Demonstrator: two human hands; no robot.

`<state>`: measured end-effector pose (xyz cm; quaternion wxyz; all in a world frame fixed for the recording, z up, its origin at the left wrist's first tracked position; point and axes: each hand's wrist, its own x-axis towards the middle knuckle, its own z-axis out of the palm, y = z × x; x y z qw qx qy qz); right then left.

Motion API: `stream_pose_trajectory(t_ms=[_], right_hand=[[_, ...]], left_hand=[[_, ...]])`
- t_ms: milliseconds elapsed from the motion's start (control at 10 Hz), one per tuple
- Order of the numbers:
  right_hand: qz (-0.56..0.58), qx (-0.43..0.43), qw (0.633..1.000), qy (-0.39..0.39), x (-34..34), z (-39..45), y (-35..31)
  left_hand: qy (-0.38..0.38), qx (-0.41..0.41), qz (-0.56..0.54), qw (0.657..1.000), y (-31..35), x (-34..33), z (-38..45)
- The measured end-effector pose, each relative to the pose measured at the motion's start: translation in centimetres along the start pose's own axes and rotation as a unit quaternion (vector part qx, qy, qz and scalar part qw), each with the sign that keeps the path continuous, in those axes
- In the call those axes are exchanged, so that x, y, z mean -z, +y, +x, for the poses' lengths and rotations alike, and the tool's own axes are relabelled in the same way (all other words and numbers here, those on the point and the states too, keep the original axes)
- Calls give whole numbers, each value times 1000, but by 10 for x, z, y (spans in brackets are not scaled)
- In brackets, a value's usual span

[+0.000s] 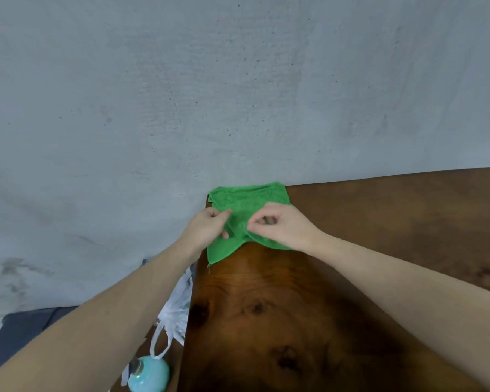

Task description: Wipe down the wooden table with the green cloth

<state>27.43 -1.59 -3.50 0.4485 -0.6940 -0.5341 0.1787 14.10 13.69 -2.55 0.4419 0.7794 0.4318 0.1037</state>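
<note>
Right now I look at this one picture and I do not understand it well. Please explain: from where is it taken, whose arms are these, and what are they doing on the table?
There is no machine here. A person wears a camera on the head, looking forward and down, so the two bare arms are that person's own. The left hand and the right hand each pinch a fold of the square green cloth, which lies at the far left corner of the brown wooden table. Behind it stands a grey wall. Left of the table, lower down, are a white plastic bag and a round pale turquoise bottle.
</note>
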Motion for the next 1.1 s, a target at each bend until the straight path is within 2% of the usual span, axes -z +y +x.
stream_pose_trajectory(t_ms=[100, 200, 300, 400, 500, 600, 700, 800, 900, 1000, 1100], right_hand=[[65, -22, 997, 22, -5, 7, -25], [25, -20, 998, -48, -19, 7, -34], [-36, 1, 998, -50, -25, 1, -24], [-203, 45, 976, -63, -10, -11, -3], [-273, 38, 955, -110, 9, -26, 22], [-232, 19, 968, -99, 18, -36, 34], [-176, -3, 981, -76, 18, -41, 28], [-101, -17, 995, 19, 24, -54, 2], [-14, -29, 996, 79, 43, -83, -47], [53, 23, 988, 140, 74, -130, -116], [128, 156, 954, 222, 101, -204, -199]], left_hand=[[-164, 148, -205, 954, 6, 8, 5], [-142, 125, -332, 924, 4, 5, 18], [-62, 72, -311, 946, -3, -3, 20], [24, -37, -145, 988, -18, -2, 25], [41, -99, 61, 992, -35, 0, 31], [34, -124, 152, 980, -45, -3, 34], [28, -100, 173, 979, -39, 0, 29], [62, -101, 74, 990, -27, 15, 3], [93, -142, -25, 985, -16, 43, -49], [141, -215, -73, 964, 2, 84, -118], [187, -336, -157, 910, 22, 133, -213]])
